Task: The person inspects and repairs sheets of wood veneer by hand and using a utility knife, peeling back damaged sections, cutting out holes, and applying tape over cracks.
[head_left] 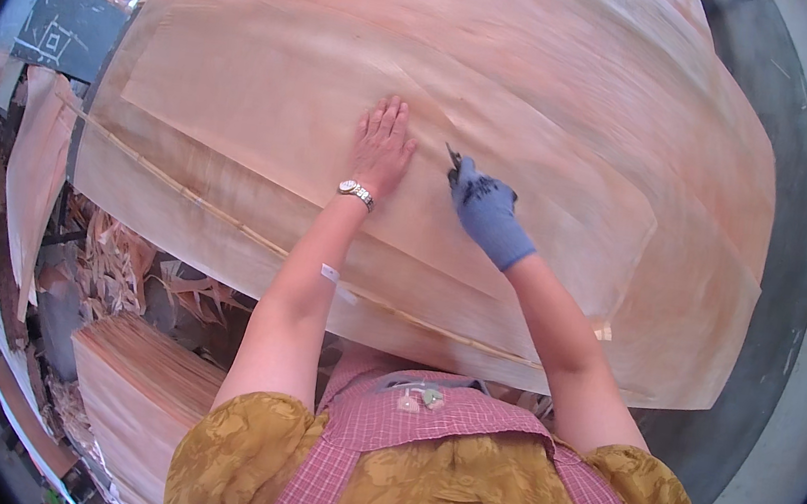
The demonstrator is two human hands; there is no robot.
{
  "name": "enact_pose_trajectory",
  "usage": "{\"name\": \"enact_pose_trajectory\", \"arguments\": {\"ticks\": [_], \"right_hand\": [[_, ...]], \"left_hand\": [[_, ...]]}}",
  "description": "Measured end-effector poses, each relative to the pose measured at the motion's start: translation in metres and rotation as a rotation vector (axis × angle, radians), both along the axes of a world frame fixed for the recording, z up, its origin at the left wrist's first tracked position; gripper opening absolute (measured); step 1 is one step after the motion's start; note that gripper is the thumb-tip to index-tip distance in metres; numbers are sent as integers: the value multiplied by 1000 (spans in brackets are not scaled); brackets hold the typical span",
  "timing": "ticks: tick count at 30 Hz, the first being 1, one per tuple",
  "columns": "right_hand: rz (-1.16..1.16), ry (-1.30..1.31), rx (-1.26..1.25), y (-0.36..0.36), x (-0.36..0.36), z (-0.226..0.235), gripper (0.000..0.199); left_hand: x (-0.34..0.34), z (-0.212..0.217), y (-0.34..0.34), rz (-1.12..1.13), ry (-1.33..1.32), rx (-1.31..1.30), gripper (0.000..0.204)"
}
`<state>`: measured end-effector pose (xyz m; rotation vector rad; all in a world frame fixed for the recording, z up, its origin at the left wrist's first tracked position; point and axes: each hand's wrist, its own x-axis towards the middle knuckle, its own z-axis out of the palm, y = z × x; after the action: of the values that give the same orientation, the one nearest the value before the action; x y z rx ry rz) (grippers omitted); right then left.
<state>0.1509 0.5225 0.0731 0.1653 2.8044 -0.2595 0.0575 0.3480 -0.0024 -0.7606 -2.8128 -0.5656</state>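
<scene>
Veneer sheet beneath flat, outspread left hand; right hand closed round dark tool.

broad wood layer: and there it was, thin, pinkish-tan, sprawling right across the middle, its own support hidden underneath!
smaller sheet: flat on top it lay, paler, edges showing clearly, ripples running near its far side!
long stick: slim and yellowish, this one stretched along the near margin, passing below both forearms!
pale scrap: a tiny piece, it sat by the smaller sheet's near right corner!
</scene>
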Motion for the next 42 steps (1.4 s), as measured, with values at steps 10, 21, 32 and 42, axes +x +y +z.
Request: {"name": "enact_pose_trajectory", "arguments": {"ticks": [10,21,32,42], "right_hand": [[20,-90,143,-73,-72,-22,28],[144,-169,184,-50,61,-47,33],[79,-124,5,0,140,-29,24],[299,-224,-78,153,219,15,16]], "left_hand": [[-2,-13,-6,100,68,216,42],[-4,-16,-3,81,128,-19,42],[80,3,81,77,50,-62,43],[86,-12,90,93,80,-58,45]]}}
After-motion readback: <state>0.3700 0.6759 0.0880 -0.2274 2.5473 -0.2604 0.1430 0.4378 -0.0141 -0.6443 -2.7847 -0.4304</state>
